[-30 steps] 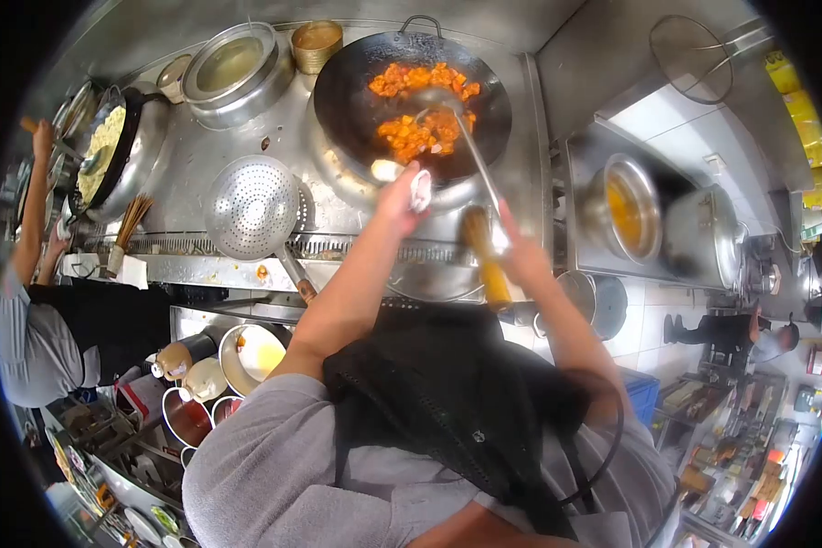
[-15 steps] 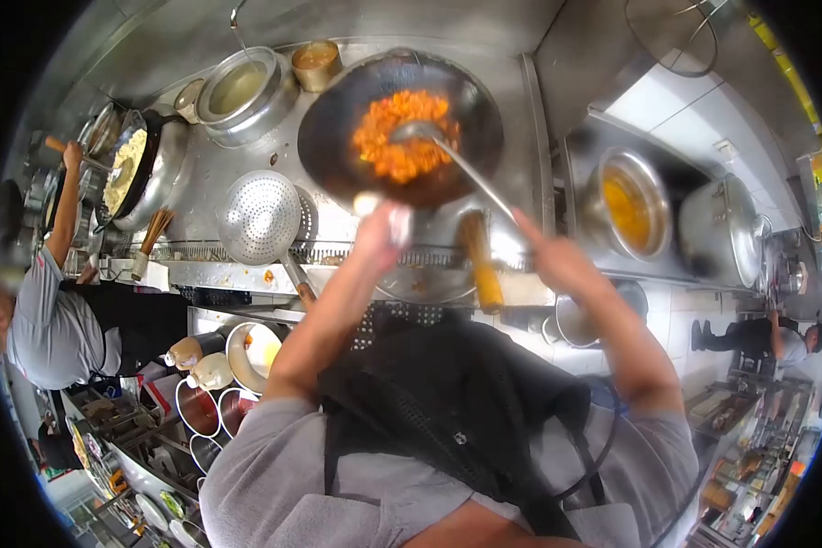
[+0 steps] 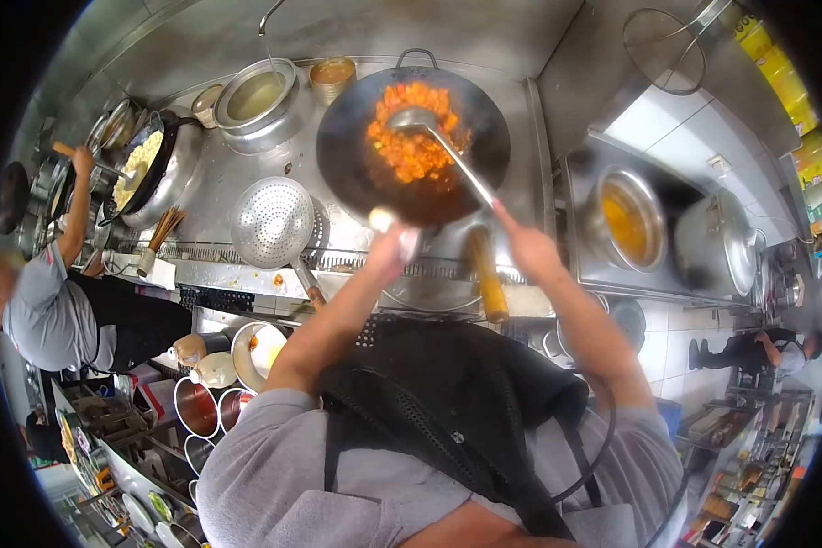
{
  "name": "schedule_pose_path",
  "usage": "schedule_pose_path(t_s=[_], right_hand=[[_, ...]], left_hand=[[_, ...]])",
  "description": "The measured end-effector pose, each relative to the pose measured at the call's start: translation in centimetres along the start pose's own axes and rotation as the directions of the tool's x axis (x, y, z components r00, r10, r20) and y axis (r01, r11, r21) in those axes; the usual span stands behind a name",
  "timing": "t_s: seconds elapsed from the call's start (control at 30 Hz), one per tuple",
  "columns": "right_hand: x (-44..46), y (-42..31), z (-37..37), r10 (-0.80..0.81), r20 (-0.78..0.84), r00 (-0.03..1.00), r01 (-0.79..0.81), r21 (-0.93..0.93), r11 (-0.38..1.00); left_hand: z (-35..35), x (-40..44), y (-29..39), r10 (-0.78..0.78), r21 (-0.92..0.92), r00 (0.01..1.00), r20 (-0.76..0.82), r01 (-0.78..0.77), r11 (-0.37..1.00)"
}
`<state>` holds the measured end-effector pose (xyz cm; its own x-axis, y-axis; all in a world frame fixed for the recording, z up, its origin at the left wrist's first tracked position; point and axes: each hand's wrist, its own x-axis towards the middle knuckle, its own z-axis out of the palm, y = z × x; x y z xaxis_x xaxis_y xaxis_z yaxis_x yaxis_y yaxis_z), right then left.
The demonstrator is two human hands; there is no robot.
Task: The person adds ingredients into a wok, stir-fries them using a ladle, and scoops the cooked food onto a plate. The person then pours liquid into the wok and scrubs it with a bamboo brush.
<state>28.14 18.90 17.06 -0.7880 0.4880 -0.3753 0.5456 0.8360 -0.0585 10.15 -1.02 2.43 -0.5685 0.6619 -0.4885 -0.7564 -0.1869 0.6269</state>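
Note:
My left hand [image 3: 392,254] is closed around a pale cloth [image 3: 409,245] at the near rim of a black wok [image 3: 342,151]; the handle there is hidden. In the wok lies diced food in orange-red sauce [image 3: 420,160]. My right hand [image 3: 528,248] grips the end of a long metal ladle [image 3: 457,157], whose bowl rests among the food. Just below the wok, between my hands, lies a brush with a yellow handle [image 3: 490,288].
A perforated strainer [image 3: 272,219] lies left of the wok. Behind it stand a metal pot [image 3: 260,100] and a tin [image 3: 332,80]. To the right are a pot of orange liquid [image 3: 628,215] and a lidded pot [image 3: 717,242]. A co-worker [image 3: 59,301] stirs another wok at left.
The wok has shifted right and slightly toward me, with my left hand on it. My right hand has moved left, and the ladle bowl sits slightly farther from me.

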Motion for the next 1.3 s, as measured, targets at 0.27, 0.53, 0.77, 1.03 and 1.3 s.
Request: schedule_pose_path(t_s=[0.27, 0.53, 0.77, 1.03, 1.3], right_hand=[[-13.7, 2.6, -8.2, -0.206, 0.138, 0.969, 0.117, 0.48, 0.87], [-4.6, 1.7, 2.4, -0.128, -0.07, 0.989, 0.137, 0.133, 0.982], [-11.9, -0.6, -2.7, -0.064, 0.032, 0.997, 0.051, 0.298, 0.953], [-6.9, 1.4, 1.0, -0.119, 0.001, 0.993, 0.117, 0.177, 0.977], [-12.3, -1.7, -1.9, -0.07, -0.052, 0.996, 0.079, 0.215, 0.973]], left_hand=[[1.0, -6.6, 5.7, -0.118, -0.144, 0.992, 0.052, 0.125, 0.982], [-0.7, 1.0, 2.0, -0.05, 0.028, 0.999, -0.016, 0.05, 0.998], [-5.3, -6.5, -2.4, 0.225, 0.34, 0.973, -0.056, -0.194, 0.92], [1.1, 3.3, 4.9, -0.18, 0.068, 0.984, 0.002, 0.179, 0.981], [-4.7, -10.4, -1.3, -0.118, -0.024, 0.982, -0.144, 0.116, 0.993]])
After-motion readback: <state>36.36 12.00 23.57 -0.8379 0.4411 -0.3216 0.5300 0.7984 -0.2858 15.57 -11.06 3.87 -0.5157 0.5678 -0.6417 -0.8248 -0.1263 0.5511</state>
